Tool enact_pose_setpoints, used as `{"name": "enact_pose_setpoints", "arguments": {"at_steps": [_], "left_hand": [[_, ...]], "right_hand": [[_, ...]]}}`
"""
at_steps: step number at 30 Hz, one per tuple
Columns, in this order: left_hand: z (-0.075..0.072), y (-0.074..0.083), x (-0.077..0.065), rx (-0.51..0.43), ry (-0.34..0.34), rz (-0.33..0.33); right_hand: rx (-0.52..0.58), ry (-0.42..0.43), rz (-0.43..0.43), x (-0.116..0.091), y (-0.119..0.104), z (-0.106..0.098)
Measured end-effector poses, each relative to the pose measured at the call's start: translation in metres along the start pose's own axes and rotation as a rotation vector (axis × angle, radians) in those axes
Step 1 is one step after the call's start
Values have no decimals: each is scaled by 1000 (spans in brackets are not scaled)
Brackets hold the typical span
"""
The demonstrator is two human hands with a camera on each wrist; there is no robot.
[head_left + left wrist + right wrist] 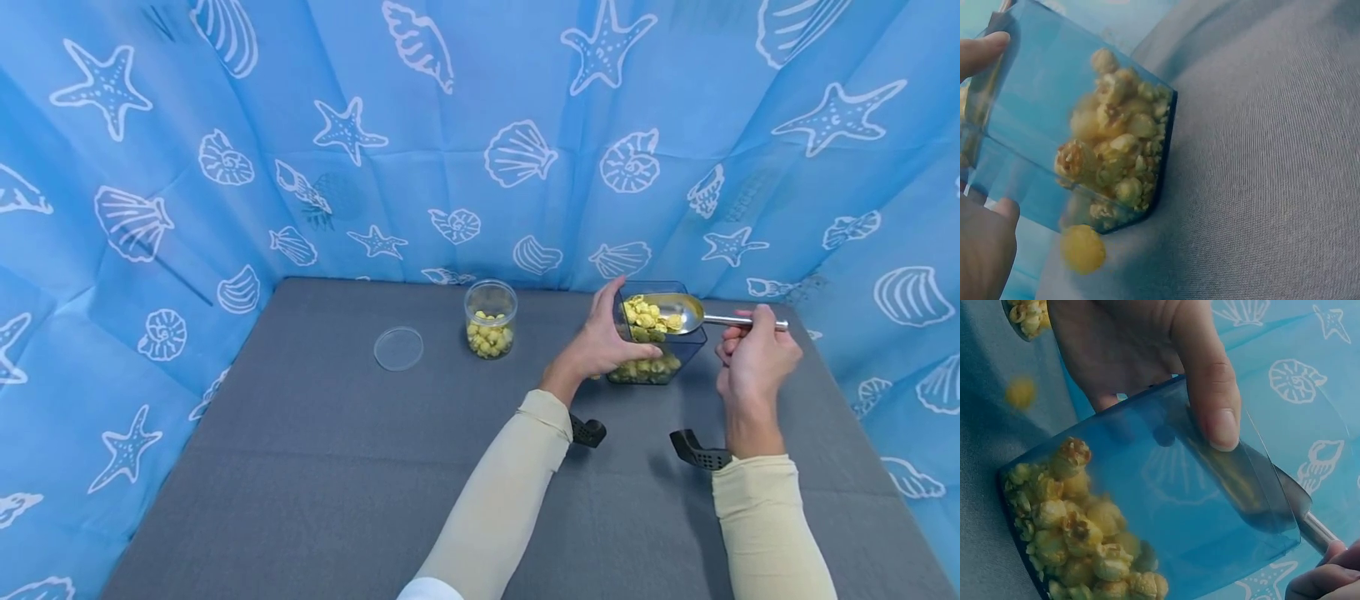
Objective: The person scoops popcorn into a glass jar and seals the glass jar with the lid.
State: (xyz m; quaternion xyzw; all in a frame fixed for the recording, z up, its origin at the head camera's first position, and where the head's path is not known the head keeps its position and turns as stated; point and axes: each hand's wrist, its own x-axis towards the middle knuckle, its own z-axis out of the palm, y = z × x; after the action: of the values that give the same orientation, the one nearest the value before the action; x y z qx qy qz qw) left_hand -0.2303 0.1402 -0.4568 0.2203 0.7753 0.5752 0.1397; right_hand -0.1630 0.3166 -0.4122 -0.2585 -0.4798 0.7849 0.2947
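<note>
A clear, bluish square container [686,353] with popcorn [1079,537] in its lower part stands at the right of the table. My left hand [600,340] grips it from the left, thumb along the near wall and fingers at the far side. With curled fingers, my right hand [759,354] holds the handle of a metal scoop [693,314]. The scoop's bowl lies inside the container's mouth, with yellow popcorn in and around it. One loose popcorn piece [1083,249] lies on the table right beside the container's base.
To the left stands a clear round jar [491,293], uncovered and partly filled with popcorn. A clear round lid [399,348] lies flat farther left. The grey table [315,467] is bordered by a blue curtain [450,125] with shell prints. Black wrist mounts [699,452] project from both forearms.
</note>
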Motion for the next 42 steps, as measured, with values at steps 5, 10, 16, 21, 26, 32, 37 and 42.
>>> {"name": "enact_pose_setpoints", "arguments": {"at_steps": [5, 10, 16, 21, 26, 32, 37, 42], "left_hand": [[1, 1, 0, 0, 0, -1], [0, 2, -1, 16, -14, -9], [-1, 2, -1, 46, -26, -14], [0, 2, -1, 46, -26, -24], [-2, 2, 0, 37, -24, -20], [-2, 3, 1, 19, -26, -17], [-2, 2, 0, 5, -31, -22], [-4, 2, -2, 3, -38, -37]], "right_hand": [[-6, 19, -37, -2, 2, -1], [26, 40, -41, -2, 5, -2], [38, 48, -39, -1, 7, -4], [72, 63, -28, 1, 8, -3], [104, 81, -29, 1, 9, -2], [147, 83, -35, 0, 6, -3], [182, 69, -45, -1, 4, -4], [225, 50, -28, 0, 2, -3]]}}
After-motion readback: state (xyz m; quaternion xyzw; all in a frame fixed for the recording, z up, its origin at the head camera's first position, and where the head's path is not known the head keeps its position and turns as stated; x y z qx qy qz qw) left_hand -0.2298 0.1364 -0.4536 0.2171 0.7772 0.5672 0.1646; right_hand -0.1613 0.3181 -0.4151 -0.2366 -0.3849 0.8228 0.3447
